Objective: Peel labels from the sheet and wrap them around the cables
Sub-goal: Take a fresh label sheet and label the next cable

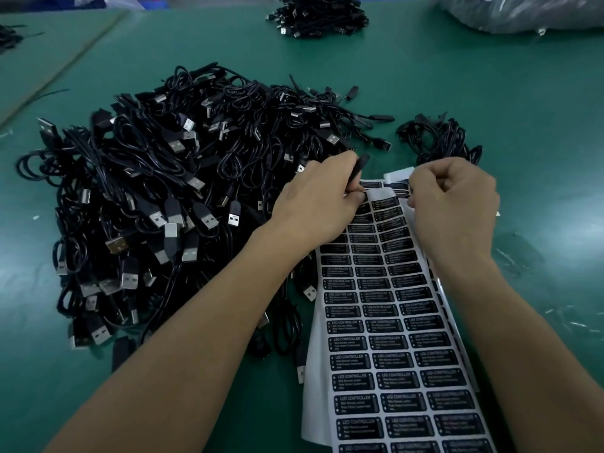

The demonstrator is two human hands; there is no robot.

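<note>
Where the view begins, nearest the body, a long glossy label sheet [392, 354] lies on the green table [539, 109], its white backing carrying three columns of small black rounded rectangles with pale print too blurred to read in full; its lower end is cut off by the frame and the right forearm hides its right edge. Both bare forearms reach forward over it. At the sheet's curled far end the left hand [313, 207], knuckles up, has its fingers and thumb closed round the stubby black end of a cable [359, 168], fingertips touching the sheet's corner. Just beside it the right hand [457, 207] is curled into a loose fist, thumb and fingers pinching the sheet's lifted top edge; whether they grip a label or the backing is hidden. Left of the hands sprawls a big tangled pile of cables [157, 197], thin black cords with silvery flat plugs. A smaller bundle [447, 138] sits beyond the right hand. Farther off lie another dark heap [320, 18] and a crinkled clear plastic bag [523, 11], both cropped
</note>
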